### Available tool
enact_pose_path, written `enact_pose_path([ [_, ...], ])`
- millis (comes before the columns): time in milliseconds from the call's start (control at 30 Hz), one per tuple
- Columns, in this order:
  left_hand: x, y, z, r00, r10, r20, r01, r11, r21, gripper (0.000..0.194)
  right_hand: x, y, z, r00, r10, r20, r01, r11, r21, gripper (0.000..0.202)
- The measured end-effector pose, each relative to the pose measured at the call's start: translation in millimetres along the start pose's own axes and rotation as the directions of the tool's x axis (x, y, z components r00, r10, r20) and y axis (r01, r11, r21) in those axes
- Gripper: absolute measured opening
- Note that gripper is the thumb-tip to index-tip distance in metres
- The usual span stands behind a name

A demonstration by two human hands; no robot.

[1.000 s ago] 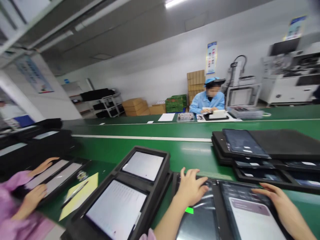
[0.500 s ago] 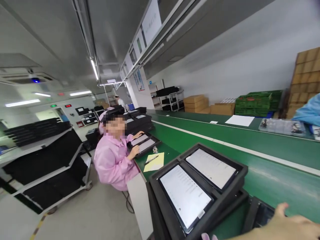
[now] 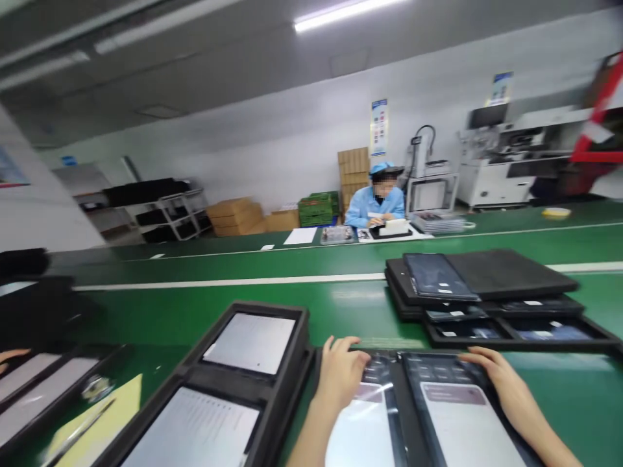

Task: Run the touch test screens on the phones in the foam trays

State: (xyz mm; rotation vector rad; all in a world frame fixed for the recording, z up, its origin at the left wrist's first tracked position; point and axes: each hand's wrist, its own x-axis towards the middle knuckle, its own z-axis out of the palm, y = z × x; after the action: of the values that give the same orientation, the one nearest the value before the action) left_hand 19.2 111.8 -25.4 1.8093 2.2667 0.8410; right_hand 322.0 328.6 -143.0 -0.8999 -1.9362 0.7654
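Note:
Before me on the green bench lies a black foam tray (image 3: 405, 395) with two tablets side by side. The left tablet (image 3: 363, 428) and the right tablet (image 3: 472, 421) are lit, each with a white panel on the lower screen and dark icons above. My left hand (image 3: 339, 376) rests over the upper left corner of the left tablet, fingers bent and apart. At the right tablet's upper right corner, my right hand (image 3: 501, 383) reaches in with fingers stretched onto its edge. Neither hand visibly lifts anything; the palms' undersides are hidden.
Left of the tray, stacked foam trays (image 3: 287, 383) hold two tablets with white screens. Another stack of black trays (image 3: 511, 272) with dark tablets stands back right. Yellow paper (image 3: 121, 408) with a pen lies left. Across the bench a co-worker (image 3: 374, 201) in blue sits working.
My view has swung right, from the co-worker in pink to the bench ahead. Both hands are now at the two lit tablets; earlier one hand showed at the lower right, over a dark tray.

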Motion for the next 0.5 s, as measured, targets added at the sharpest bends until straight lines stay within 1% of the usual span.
enact_pose_path([
  [67,2,-3,0.1,1.000,0.015,-0.001,-0.015,1.000,-0.012,0.060,3,-13,2,1.000,0.019,0.011,-0.019,0.999,0.043,0.067],
  [167,2,-2,1.4,0.999,0.045,0.020,-0.044,0.999,-0.017,0.061,5,-24,8,1.000,0.021,0.002,-0.021,0.997,0.075,0.068],
  [300,2,1,-0.4,0.995,0.082,0.060,-0.082,0.997,-0.002,0.060,4,-25,8,1.000,-0.001,-0.006,0.002,0.996,0.090,0.073],
  [367,6,2,-3.5,0.993,0.092,0.076,-0.091,0.996,-0.011,0.062,4,-24,7,1.000,-0.014,-0.003,0.014,0.996,0.091,0.074],
  [433,15,3,-6.2,0.989,0.107,0.102,-0.104,0.994,-0.040,0.066,5,-24,7,1.000,-0.019,0.006,0.018,0.996,0.082,0.075],
  [500,28,4,-6.5,0.979,0.130,0.155,-0.120,0.990,-0.071,0.067,5,-24,8,1.000,-0.015,0.017,0.014,0.998,0.054,0.076],
])
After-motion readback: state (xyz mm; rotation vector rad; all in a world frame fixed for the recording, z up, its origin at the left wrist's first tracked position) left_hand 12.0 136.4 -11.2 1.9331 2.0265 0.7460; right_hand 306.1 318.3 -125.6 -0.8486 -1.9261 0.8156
